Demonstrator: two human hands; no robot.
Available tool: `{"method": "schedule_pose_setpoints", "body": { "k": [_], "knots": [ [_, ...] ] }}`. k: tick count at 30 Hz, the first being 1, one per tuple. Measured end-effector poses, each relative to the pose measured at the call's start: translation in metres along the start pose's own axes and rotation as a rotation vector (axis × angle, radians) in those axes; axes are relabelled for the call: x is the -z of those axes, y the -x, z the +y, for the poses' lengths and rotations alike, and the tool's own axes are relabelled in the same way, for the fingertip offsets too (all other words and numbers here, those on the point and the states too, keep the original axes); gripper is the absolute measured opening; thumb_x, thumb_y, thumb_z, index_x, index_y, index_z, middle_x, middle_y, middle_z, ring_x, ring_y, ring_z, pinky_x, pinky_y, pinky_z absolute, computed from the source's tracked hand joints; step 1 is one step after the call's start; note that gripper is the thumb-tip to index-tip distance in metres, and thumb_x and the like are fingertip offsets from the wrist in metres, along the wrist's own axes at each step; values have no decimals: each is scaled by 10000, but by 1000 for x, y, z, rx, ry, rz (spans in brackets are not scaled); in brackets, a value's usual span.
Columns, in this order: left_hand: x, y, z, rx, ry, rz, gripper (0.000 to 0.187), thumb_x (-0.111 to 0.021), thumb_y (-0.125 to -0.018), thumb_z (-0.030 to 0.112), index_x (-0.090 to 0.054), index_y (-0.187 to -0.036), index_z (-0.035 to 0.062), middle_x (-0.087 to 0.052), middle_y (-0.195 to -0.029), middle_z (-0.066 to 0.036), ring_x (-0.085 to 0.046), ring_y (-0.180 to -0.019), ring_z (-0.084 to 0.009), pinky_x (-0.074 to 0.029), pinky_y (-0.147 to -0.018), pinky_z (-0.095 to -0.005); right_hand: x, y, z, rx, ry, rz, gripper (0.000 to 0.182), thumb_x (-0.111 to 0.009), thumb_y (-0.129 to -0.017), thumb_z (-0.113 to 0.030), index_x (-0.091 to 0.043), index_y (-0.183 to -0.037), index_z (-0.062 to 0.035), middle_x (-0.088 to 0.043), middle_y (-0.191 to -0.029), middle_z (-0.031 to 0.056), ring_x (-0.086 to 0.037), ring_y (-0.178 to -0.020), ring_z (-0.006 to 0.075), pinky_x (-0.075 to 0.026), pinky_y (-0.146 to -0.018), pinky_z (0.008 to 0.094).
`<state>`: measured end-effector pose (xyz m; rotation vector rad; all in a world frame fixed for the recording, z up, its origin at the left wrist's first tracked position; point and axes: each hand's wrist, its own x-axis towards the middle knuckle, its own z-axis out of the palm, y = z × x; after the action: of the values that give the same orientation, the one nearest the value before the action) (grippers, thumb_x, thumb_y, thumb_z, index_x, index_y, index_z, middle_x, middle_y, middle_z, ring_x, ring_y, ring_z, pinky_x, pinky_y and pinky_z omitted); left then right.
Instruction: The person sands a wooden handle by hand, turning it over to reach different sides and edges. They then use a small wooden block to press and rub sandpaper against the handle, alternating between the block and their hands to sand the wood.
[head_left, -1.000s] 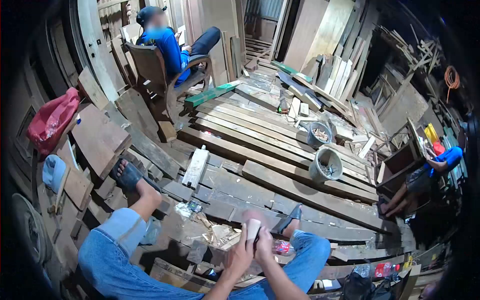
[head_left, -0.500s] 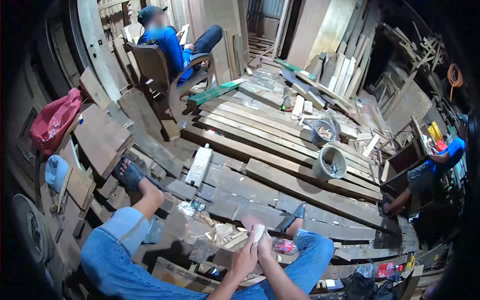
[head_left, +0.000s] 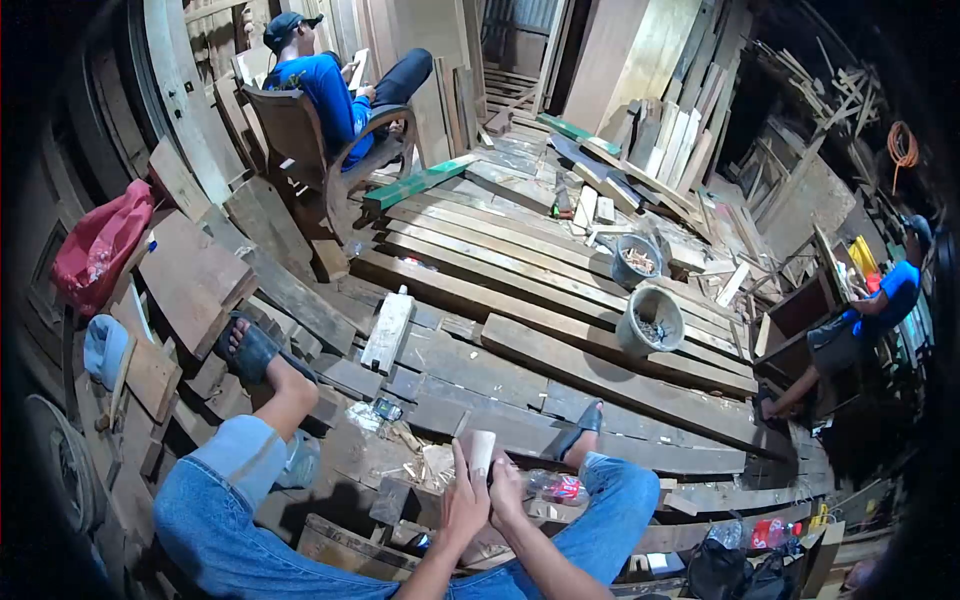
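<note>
A small pale wooden piece (head_left: 482,449) stands up between my two hands, in front of my lap. My left hand (head_left: 464,502) grips it from the left, with a finger stretched along its side. On the other side, my right hand (head_left: 508,490) is closed with bent fingers against the piece. A darker brownish patch shows beside the wood near the right fingers; I cannot make out what it is. The lower end of the wood is hidden by my hands. Wood scraps (head_left: 435,463) lie just beyond.
Long planks (head_left: 540,255) cover the floor ahead, with two buckets (head_left: 652,322) on them. A pale wooden block (head_left: 388,333) lies ahead. Plastic bottles (head_left: 560,487) are at right. One person (head_left: 318,105) sits in a chair at upper left, another (head_left: 890,295) at far right.
The wooden piece has shifted left and now stands more upright. My hands have moved slightly left and further apart. The view has shifted a little.
</note>
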<state>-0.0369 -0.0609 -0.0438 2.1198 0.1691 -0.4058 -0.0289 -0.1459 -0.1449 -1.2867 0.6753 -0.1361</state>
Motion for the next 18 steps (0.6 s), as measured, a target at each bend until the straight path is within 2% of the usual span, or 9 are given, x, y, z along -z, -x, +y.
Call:
{"method": "schedule_pose_setpoints", "body": {
  "k": [2, 4, 5, 8, 9, 11, 12, 16, 18],
  "knots": [
    [-10, 0, -13, -140, -42, -105, 714, -393, -1032, 364, -24, -1617, 187, -660, -915, -371, -642, -843, -552, -499, -760, -612, 14, -20, -3, -108, 50, -20, 384, -383, -1096, -259, -636, -1168, 21, -687, -1075, 134, -657, -994, 204, -523, -858, 351],
    [-16, 14, -4, -93, -172, -217, 703, -399, -1035, 357, -29, -1618, 228, -663, -923, -368, -643, -834, -548, -499, -760, -615, 26, -41, -19, -168, 95, 50, 378, -382, -1097, -259, -645, -1093, 12, -687, -971, 109, -663, -921, 195, -530, -816, 365],
    [-30, 9, -21, -189, -104, -124, 674, -401, -1041, 346, -71, -1619, 241, -663, -934, -364, -645, -855, -544, -491, -771, -626, 25, -31, -29, -126, 16, 10, 408, -339, -1096, -253, -609, -1228, 22, -670, -1138, 155, -630, -993, 242, -499, -875, 392],
    [-21, -5, -28, -198, -88, -73, 652, -444, -1021, 261, -180, -1606, 141, -652, -951, -378, -645, -864, -548, -502, -764, -593, 26, -22, 11, 70, -5, -71, 419, -352, -1103, -234, -538, -1360, 39, -610, -1307, 151, -592, -1182, 227, -463, -1022, 357],
    [-10, -3, -17, -127, -116, -140, 643, -460, -1020, 242, -199, -1604, 177, -651, -914, -368, -642, -843, -545, -502, -743, -583, 4, 7, -18, 13, -119, -18, 434, -342, -1105, -273, -545, -1362, 11, -596, -1331, 162, -562, -1197, 245, -446, -1034, 374],
    [-24, 1, -36, -156, -167, -120, 610, -432, -1038, 310, -200, -1601, 257, -667, -855, -323, -649, -813, -527, -495, -713, -610, 20, -14, -12, -307, -197, -69, 424, -378, -1102, -312, -612, -1231, 18, -673, -1113, 110, -629, -978, 201, -519, -866, 375],
    [-27, 5, -38, -150, -205, -100, 602, -452, -1033, 304, -228, -1591, 305, -664, -838, -324, -651, -802, -524, -495, -702, -614, 15, -19, -5, -185, -212, 17, 438, -392, -1093, -340, -630, -1137, 26, -672, -961, 91, -627, -828, 185, -527, -751, 378],
    [-19, 2, -30, -170, -168, -122, 600, -490, -1023, 290, -275, -1582, 248, -661, -794, -307, -660, -765, -507, -503, -674, -606, 23, -39, 0, -208, -182, -45, 389, -389, -1090, -286, -623, -1103, 24, -653, -1012, 108, -624, -873, 189, -532, -754, 368],
    [-42, -19, -70, -262, -16, 79, 608, -495, -1018, 287, -275, -1581, 212, -665, -795, -298, -660, -761, -502, -510, -673, -592, 19, -18, 4, -217, -204, -68, 331, -411, -1086, -276, -612, -1126, -17, -611, -935, 62, -573, -767, 157, -495, -681, 329]
  ]
}}
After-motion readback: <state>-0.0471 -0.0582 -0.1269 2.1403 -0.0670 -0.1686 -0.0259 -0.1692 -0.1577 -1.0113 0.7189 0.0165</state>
